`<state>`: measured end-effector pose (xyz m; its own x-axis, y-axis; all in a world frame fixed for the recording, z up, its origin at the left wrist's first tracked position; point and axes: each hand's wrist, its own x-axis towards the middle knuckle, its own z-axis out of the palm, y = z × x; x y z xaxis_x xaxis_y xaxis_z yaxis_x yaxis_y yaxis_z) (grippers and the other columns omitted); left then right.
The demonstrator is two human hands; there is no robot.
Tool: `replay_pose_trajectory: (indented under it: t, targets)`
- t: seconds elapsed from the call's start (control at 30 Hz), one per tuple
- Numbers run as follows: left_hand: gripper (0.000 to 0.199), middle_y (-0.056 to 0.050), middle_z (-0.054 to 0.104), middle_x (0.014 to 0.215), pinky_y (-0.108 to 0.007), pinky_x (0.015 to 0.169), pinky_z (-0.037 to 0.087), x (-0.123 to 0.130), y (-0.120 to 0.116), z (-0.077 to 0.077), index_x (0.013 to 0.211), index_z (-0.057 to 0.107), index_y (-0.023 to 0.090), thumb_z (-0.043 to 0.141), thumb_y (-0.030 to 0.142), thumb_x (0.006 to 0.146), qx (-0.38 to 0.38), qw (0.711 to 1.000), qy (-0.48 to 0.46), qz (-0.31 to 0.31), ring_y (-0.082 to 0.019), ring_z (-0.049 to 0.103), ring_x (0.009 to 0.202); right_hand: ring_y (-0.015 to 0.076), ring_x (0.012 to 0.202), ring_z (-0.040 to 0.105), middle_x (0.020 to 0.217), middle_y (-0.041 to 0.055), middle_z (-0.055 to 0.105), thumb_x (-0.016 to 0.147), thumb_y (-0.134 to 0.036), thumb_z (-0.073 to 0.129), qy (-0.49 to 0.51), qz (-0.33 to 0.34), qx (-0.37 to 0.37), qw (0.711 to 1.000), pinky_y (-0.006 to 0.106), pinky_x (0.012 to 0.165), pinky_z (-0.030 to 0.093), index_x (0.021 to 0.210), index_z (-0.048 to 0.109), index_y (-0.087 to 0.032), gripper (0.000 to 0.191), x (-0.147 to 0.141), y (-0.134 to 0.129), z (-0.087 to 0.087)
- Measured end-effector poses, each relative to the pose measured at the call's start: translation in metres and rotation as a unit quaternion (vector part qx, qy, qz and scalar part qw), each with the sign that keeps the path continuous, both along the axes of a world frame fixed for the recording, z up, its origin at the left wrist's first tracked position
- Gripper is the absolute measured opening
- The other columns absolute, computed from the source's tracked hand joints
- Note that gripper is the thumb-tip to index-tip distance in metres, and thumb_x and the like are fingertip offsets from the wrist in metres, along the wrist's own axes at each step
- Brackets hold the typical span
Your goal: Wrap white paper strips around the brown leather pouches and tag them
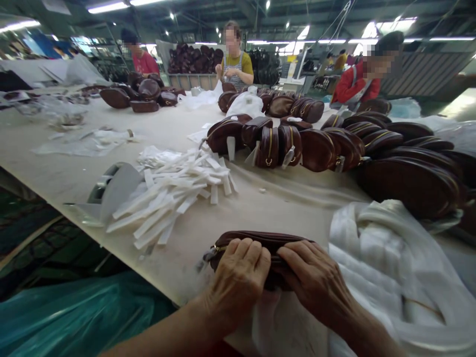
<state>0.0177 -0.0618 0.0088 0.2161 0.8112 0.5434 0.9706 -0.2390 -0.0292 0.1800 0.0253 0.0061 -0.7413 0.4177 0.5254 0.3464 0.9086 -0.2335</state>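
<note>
Dark brown, the zipped bag (269,239) is before us at the table (174,267). Our left hand (241,267) and right hand (316,272) curl half-closed over its upper side, gripping it. We appear to be working around its opening; the next move seems to call for steady finger pressure.

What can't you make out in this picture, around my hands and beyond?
All in the head view:
Front of the bag: partly covered by the left hand and right hand.
Teal plastic: cut off by the left and bottom edges.
Far pile of bags: too small and dim to count.
</note>
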Motion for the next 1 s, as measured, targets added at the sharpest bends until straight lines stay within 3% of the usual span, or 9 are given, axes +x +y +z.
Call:
replay_pose_trajectory:
  t: [0.17, 0.33, 0.47, 0.57, 0.7, 0.8, 0.9, 1.0]
  targets:
    - [0.018, -0.007, 0.056, 0.081, -0.034, 0.068, 0.043, -0.012, -0.001, -0.003, 0.090, 0.058, 0.015, 0.046, 0.028, 0.092, 0.009, 0.998, -0.052, 0.046, -0.021, 0.052, 0.078, 0.0154, 0.070, 0.061, 0.080, 0.0043, 0.064, 0.093, -0.035, 0.048, 0.012, -0.004, -0.026, 1.000, 0.026, 0.064, 0.047, 0.096, 0.058, -0.018, 0.020, 0.009, 0.009, 0.000]
    - [0.022, -0.005, 0.058, 0.082, -0.030, 0.070, 0.041, -0.022, 0.001, -0.008, 0.090, 0.059, 0.017, 0.047, 0.036, 0.093, 0.043, 0.993, -0.076, 0.073, -0.017, 0.051, 0.075, 0.0177, 0.071, 0.064, 0.087, 0.0071, 0.063, 0.090, -0.056, 0.041, 0.001, -0.110, 0.005, 0.994, 0.028, 0.061, 0.050, 0.119, 0.051, -0.016, 0.051, 0.011, 0.016, -0.007]
    - [0.031, -0.005, 0.057, 0.081, -0.030, 0.070, 0.041, -0.025, 0.005, -0.017, 0.081, 0.059, 0.018, 0.048, 0.045, 0.090, 0.055, 0.983, -0.120, 0.127, -0.018, 0.051, 0.075, 0.0182, 0.066, 0.059, 0.083, 0.0077, 0.059, 0.087, -0.064, 0.038, -0.050, -0.147, 0.026, 0.988, 0.030, 0.058, 0.047, 0.099, 0.060, -0.016, 0.055, 0.005, 0.023, -0.005]
    - [0.034, -0.004, 0.056, 0.079, -0.031, 0.070, 0.042, -0.029, 0.005, -0.027, 0.075, 0.059, 0.019, 0.051, 0.049, 0.088, 0.075, 0.970, -0.167, 0.161, -0.018, 0.053, 0.076, 0.0217, 0.074, 0.057, 0.085, 0.0102, 0.058, 0.084, -0.069, 0.036, -0.038, -0.143, 0.040, 0.988, 0.035, 0.067, 0.046, 0.082, 0.059, -0.016, 0.057, 0.002, 0.028, -0.007]
    - [0.034, -0.001, 0.058, 0.073, -0.028, 0.068, 0.047, -0.041, 0.004, -0.031, 0.081, 0.056, 0.019, 0.056, 0.052, 0.084, 0.053, 0.962, -0.215, 0.157, -0.016, 0.057, 0.070, 0.0159, 0.063, 0.055, 0.069, 0.0031, 0.058, 0.085, -0.066, 0.039, -0.043, -0.119, -0.071, 0.989, 0.028, 0.059, 0.042, 0.077, 0.056, -0.019, 0.051, 0.003, 0.034, -0.016]
    - [0.044, -0.004, 0.061, 0.083, -0.029, 0.067, 0.048, -0.043, 0.011, -0.016, 0.105, 0.054, 0.017, 0.056, 0.055, 0.083, -0.001, 0.972, -0.158, 0.176, -0.019, 0.060, 0.075, 0.0147, 0.062, 0.055, 0.066, 0.0011, 0.059, 0.085, -0.060, 0.047, -0.047, -0.112, -0.113, 0.986, 0.026, 0.059, 0.039, 0.076, 0.057, -0.019, 0.043, 0.004, 0.034, -0.020]
    - [0.050, -0.014, 0.060, 0.106, -0.039, 0.079, 0.046, -0.039, 0.025, 0.001, 0.123, 0.048, 0.016, 0.045, 0.052, 0.088, -0.006, 0.994, -0.017, 0.106, -0.028, 0.058, 0.098, 0.0144, 0.061, 0.055, 0.064, 0.0015, 0.060, 0.085, -0.059, 0.050, -0.033, -0.116, -0.112, 0.986, 0.025, 0.059, 0.037, 0.069, 0.056, -0.018, 0.043, 0.003, 0.027, -0.020]
    - [0.046, -0.011, 0.064, 0.096, -0.037, 0.075, 0.045, -0.039, 0.040, -0.002, 0.115, 0.054, 0.017, 0.032, 0.051, 0.093, 0.001, 0.999, 0.015, -0.031, -0.026, 0.060, 0.086, 0.0150, 0.061, 0.057, 0.065, 0.0029, 0.063, 0.082, -0.061, 0.053, -0.052, -0.140, -0.104, 0.983, 0.026, 0.060, 0.038, 0.069, 0.058, -0.017, 0.045, 0.001, 0.017, -0.020]
